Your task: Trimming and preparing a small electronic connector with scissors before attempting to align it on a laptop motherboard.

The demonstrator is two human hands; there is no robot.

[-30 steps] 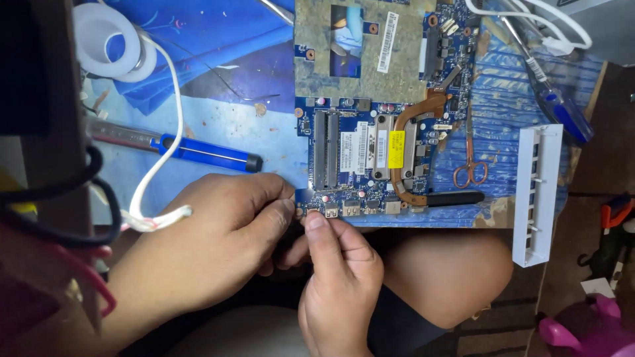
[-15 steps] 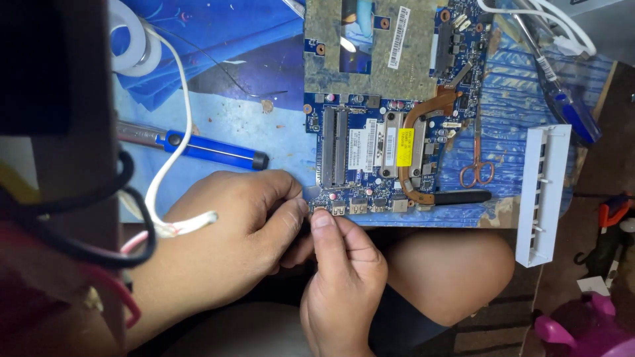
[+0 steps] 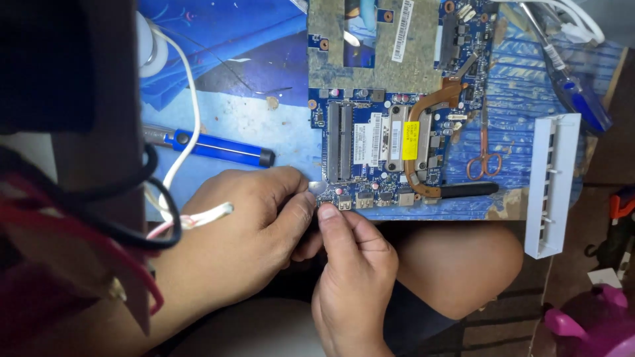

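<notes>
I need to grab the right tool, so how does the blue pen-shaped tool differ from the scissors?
The blue tool is a long, thick straight barrel lying left of the board; the scissors are small, thin, copper-coloured with two loop handles, lying right of it. Both rest flat on the blue mat, untouched by either hand.

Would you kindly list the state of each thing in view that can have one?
Left hand: fingertips pinched at the circuit board's near edge.
Right hand: thumb pressed at the same spot.
Circuit board: bare, lying flat on the blue mat.
Scissors: closed, lying flat.
Blue-handled tool: lying unused.
White plastic strip: lying at the mat's edge.
</notes>
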